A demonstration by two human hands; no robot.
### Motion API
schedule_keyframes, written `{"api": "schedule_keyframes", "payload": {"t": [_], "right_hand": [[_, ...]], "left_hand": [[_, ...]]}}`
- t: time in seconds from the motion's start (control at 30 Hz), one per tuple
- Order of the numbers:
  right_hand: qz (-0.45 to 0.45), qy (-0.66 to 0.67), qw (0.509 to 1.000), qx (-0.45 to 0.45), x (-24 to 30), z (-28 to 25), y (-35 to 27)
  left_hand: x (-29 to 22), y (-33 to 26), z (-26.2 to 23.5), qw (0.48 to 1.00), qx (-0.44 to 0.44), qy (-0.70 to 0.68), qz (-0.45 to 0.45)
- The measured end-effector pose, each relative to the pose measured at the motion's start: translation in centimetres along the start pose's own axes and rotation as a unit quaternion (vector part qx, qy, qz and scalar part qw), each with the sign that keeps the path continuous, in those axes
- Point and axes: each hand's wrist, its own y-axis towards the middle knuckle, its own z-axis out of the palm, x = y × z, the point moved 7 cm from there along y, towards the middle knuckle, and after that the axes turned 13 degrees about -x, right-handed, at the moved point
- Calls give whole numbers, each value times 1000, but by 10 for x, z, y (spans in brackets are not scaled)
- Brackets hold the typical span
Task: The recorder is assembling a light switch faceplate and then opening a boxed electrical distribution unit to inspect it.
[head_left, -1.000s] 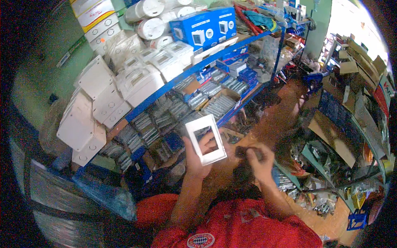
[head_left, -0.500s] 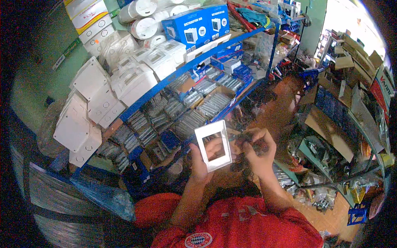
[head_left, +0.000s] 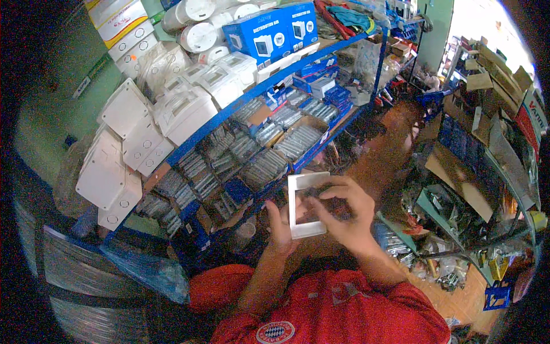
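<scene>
Right hand (head_left: 350, 213) farther left; over white frame (head_left: 308, 230)

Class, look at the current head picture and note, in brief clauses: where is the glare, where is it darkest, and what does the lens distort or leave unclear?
Head view: glare washes out the bright opening, upper right; head view: corners fall to black, with speckled grain nearby; head view: the blue shelf edge bows; head view: detail between the right hand's fingers is murky.
</scene>
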Motion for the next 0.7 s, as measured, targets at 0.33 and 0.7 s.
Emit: {"api": "schedule_keyframes", "payload": {"t": [0.33,0.7], "right_hand": [[-45,-41,997,52,-4,10,-9],[-105,-62,964,236,-4,41,-49]], "left_hand": [[12,12,-17,998,-29,-10,57],[-22,11,10,981,41,-9,189]]}}
